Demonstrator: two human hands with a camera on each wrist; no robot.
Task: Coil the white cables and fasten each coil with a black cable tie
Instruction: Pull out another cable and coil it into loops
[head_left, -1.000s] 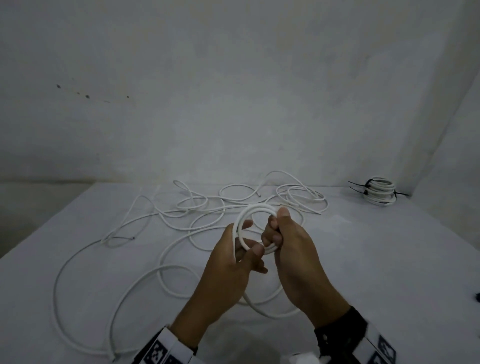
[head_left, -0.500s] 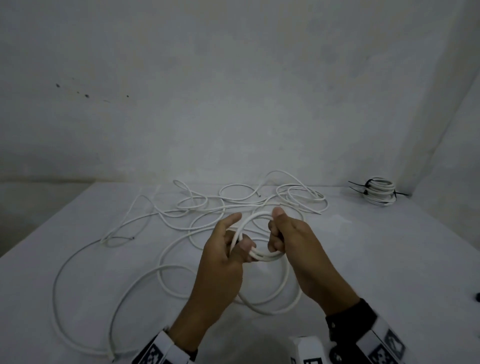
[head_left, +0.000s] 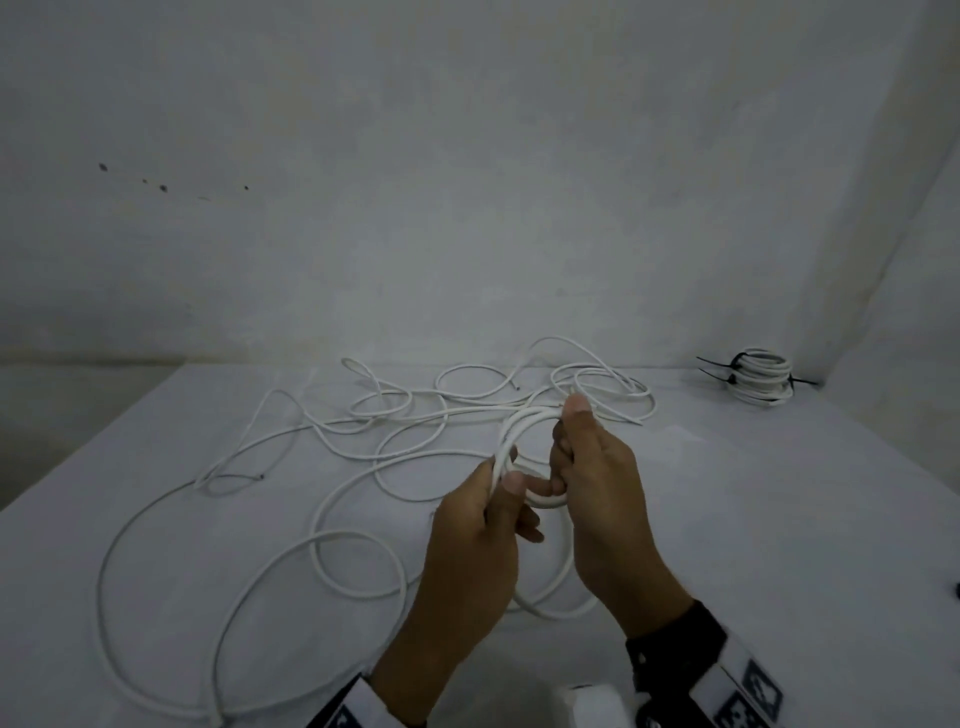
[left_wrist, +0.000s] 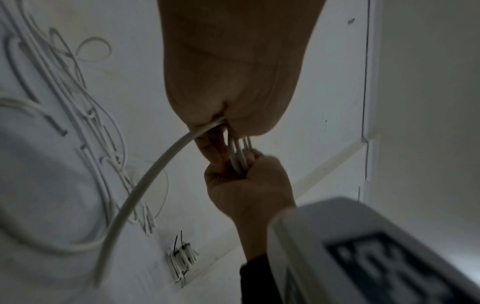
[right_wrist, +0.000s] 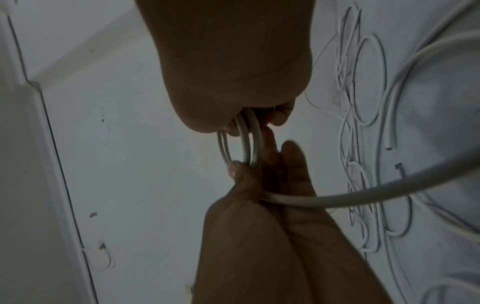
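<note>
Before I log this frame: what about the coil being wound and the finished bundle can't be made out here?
- Turn count in the coil: head view, left hand and right hand cover parts.
- How the finished bundle is tied: too small, far right.
- Loose cable ends: left wrist view blurred.
- Dark item at the right edge: cut off.

Black sleeve cuff and white wristbands printed with black square markers.

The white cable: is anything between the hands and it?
No. Both hands already hold the small coil: the left hand pinches its near side, the right hand grips its far side. Nothing visible sits between fingers and cable.
</note>
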